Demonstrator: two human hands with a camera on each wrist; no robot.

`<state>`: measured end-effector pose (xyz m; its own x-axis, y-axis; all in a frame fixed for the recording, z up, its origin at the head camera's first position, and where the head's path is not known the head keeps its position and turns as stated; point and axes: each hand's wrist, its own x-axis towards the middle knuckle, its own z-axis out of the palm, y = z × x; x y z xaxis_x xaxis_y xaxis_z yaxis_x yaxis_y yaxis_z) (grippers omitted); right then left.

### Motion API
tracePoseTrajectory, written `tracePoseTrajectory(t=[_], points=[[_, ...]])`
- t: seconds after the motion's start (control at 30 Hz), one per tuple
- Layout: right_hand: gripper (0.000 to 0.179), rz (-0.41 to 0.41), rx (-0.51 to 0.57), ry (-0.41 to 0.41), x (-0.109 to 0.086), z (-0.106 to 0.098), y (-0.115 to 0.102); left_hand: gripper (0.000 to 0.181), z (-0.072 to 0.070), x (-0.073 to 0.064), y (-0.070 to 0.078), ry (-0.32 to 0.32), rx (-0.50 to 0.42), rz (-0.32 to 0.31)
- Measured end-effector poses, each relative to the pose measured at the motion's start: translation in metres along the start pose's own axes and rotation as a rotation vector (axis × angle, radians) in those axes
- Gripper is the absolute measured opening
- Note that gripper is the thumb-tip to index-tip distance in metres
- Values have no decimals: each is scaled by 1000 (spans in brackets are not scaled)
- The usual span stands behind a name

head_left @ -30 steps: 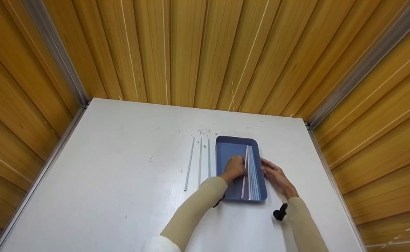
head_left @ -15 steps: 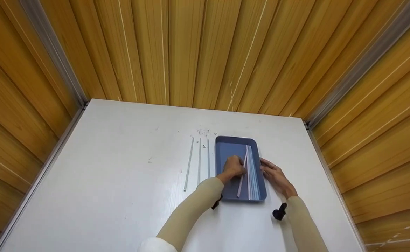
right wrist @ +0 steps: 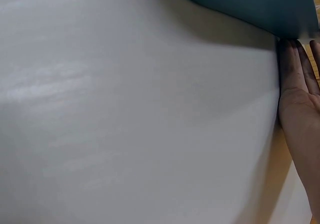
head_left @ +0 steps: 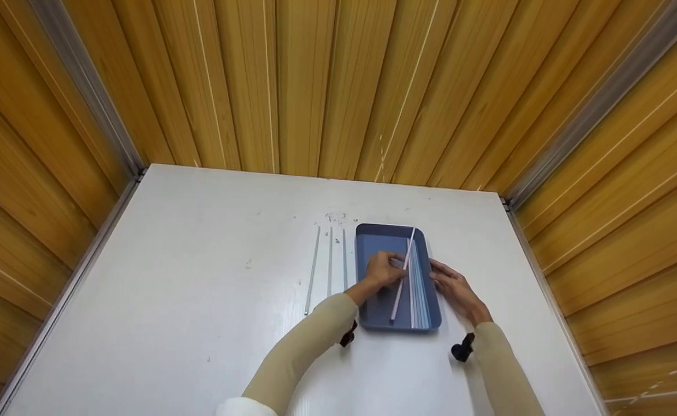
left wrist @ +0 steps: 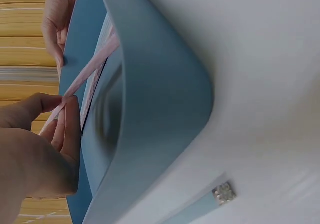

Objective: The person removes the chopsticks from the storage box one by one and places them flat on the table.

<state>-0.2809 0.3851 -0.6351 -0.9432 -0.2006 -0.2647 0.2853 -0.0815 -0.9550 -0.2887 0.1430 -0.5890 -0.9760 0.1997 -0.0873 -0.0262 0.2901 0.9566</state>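
My left hand is over the blue tray, pinching a thin pink stick between thumb and fingers. The stick slants, its top end overlapping the tray's far rim and its lower end over the tray floor. In the left wrist view, thumb and fingertips meet on the pink stick. Several pale blue and pink sticks lie bunched along the tray's right side. My right hand rests its extended fingers against the outside of the tray's right wall; the right wrist view shows those fingers at the wall.
Three pale sticks, a left one, a middle one and a right one, lie side by side left of the tray on the white table. Wood-patterned walls enclose the table's back and sides.
The pink stick has come away from the bunch, its lower end swinging left and its top end now at the far rim. My left forearm has shifted slightly left; the right hand stays put.
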Motion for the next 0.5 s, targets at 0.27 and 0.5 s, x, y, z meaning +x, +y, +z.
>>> tracePoseTrajectory(t=[0.27, 0.5], points=[[62, 13, -14, -3, 0, 3, -2, 32, -13, -7, 14, 53, -113, 60], [62, 19, -15, 18, 0, 3, -2, 32, -24, -17, 35, -11, -194, 39]])
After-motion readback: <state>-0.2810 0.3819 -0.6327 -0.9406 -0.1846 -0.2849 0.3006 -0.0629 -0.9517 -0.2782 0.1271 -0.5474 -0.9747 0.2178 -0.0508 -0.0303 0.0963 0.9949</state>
